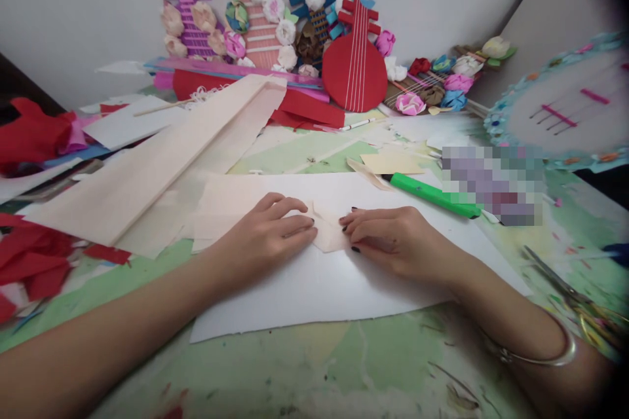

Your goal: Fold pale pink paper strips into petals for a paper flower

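Head view: one paint-stained table [344, 366], two bare hands at centre.

1. Paper piece [328, 237]: small, pale cream, creased. It lies on the sheet between the two hands, near its middle.
2. Left hand [275, 236]: palm down, fingers loosely bent, tips pressing the piece's left edge. Not closed round it; thumb hidden.
3. Right hand [388, 236]: palm down, dark-nailed fingertips pressing the piece's right edge, facing the left tips and nearly meeting them.
4. Sheet [314, 294]: large, white, flat under both hands.
5. Cutter [432, 195]: green, just beyond the right hand at the sheet's far edge. Blade state cannot be told.
6. Scissors [565, 285]: far right, well apart from the fingers, near the right forearm and its bangle [540, 357].
7. Cream strips [162, 163]: long, at left, overlapping the sheet's far left corner.
8. Red scraps [34, 262]: loose heap at the left edge.
9. Lute [354, 65]: red card, upright at the wall among paper flowers [285, 29].

Risks, as judged:
- Uneven pressure from the two sets of fingertips could skew the crease or let the piece slide on the smooth sheet.
- The thin paper could tear if the tips drag apart.
- A reach past the piece could brush the cutter.
- A sweep of the right forearm could knock the scissors.
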A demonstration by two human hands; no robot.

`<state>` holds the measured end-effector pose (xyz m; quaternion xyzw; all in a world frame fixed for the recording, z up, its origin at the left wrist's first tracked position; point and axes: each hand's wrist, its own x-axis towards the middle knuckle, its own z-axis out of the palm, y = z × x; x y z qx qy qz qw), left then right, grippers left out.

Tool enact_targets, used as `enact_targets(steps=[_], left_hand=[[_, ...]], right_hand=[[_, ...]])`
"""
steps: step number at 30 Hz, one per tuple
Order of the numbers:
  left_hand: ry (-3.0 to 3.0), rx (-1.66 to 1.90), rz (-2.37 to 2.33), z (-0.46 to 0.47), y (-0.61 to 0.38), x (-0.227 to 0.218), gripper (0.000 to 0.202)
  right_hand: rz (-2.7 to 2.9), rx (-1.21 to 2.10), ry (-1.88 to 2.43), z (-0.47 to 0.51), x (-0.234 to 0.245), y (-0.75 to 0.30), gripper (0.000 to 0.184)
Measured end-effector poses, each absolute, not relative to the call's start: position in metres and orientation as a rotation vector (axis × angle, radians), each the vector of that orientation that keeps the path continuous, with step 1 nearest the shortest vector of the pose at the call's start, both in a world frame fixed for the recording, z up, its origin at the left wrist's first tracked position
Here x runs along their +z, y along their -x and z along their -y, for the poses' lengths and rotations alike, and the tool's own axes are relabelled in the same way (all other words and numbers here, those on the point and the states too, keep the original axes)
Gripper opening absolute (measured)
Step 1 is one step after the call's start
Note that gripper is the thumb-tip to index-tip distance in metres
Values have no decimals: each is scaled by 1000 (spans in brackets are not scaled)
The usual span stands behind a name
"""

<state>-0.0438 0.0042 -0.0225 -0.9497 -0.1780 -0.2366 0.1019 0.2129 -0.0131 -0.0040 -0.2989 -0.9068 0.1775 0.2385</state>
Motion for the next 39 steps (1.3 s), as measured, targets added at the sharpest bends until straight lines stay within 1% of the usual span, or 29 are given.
enact_targets(steps=[5,9,14,19,23,30,36,39], left_hand=[[2707,-596,481,-6,41,-19,19],[2696,-589,527,-6,40,-21,19],[2761,-641,642,-4,37,-21,17],[2817,-604,669,-2,37,-19,17],[2839,-600,639,-4,41,-21,16],[2947,-549,450,-11,55,-20,17],[2967,-637,501,-9,51,-15,18],[2943,-625,520,-8,48,-17,17]], right_hand=[[2504,418,856,16,-5,-209,15],[2486,290,854,19,-8,-200,21],[2482,184,847,18,-15,-188,12],[2478,60,827,15,-19,-185,19],[2505,73,836,13,-20,-185,20],[2470,180,860,9,-17,-189,15],[2522,212,832,9,-14,-195,14],[2520,195,810,9,-14,-194,15]])
